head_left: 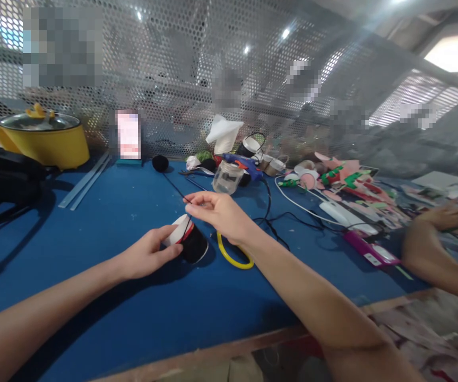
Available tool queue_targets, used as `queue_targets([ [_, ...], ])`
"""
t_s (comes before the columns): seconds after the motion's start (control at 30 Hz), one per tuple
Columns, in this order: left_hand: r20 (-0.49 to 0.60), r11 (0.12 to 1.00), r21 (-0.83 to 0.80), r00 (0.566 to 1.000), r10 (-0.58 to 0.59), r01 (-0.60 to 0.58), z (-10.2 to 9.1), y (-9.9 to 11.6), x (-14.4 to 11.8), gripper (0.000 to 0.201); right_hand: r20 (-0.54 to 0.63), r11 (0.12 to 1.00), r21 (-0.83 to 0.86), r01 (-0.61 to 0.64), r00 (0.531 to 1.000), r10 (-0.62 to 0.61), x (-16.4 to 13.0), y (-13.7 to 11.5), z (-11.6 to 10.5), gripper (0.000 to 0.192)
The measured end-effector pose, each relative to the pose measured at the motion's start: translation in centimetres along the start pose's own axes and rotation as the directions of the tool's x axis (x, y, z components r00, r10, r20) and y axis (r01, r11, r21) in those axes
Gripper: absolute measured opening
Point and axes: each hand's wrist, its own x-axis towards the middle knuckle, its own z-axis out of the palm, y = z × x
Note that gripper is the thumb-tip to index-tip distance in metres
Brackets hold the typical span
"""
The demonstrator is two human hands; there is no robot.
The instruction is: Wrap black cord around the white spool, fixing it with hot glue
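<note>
My left hand (149, 253) grips a small cup (188, 240), white and red at one end and wrapped in black yarn, lying on its side on the blue table (125, 212). My right hand (218, 212) pinches a black yarn strand (174, 187) just above the cup. That strand runs back to a black yarn ball (160, 163) farther away on the table. A yellow ring (232, 258) lies under my right wrist.
A yellow pot (41, 137) stands at back left, a phone (128, 135) leans on the perforated screen. A clear jar (227, 176), blue glue gun (244, 162), cables and craft scraps (348, 180) crowd the back right. Another person's hands (439, 233) work at right.
</note>
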Motion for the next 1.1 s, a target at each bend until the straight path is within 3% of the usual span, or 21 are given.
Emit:
queue_targets([
  [0.1,0.018,0.990,-0.133,0.999,-0.041,0.043,0.0,-0.3,0.1,0.028,-0.073,0.996,0.083,-0.017,0.997,0.023,-1.0,0.8,-0.6,0.012],
  [0.27,0.005,0.964,-0.244,0.994,-0.110,0.108,0.0,0.1,0.1,0.028,-0.169,0.997,0.055,-0.047,0.984,0.056,-1.9,2.0,-1.0,0.018],
  [0.43,0.031,0.938,-0.326,0.993,-0.116,0.119,0.1,0.3,0.0,0.029,-0.164,0.999,0.034,-0.038,0.986,0.043,-2.0,2.9,-0.8,0.022],
  [0.87,0.055,0.931,-0.347,0.994,-0.099,0.111,0.3,0.6,-0.3,0.026,-0.139,0.996,-0.044,-0.077,0.988,0.071,-2.5,3.1,-0.5,0.020],
  [1.1,0.021,0.956,-0.283,0.997,-0.069,0.072,0.3,1.1,-0.4,0.027,-0.112,0.993,-0.025,-0.112,0.988,0.108,-2.6,3.2,-0.2,0.018],
])
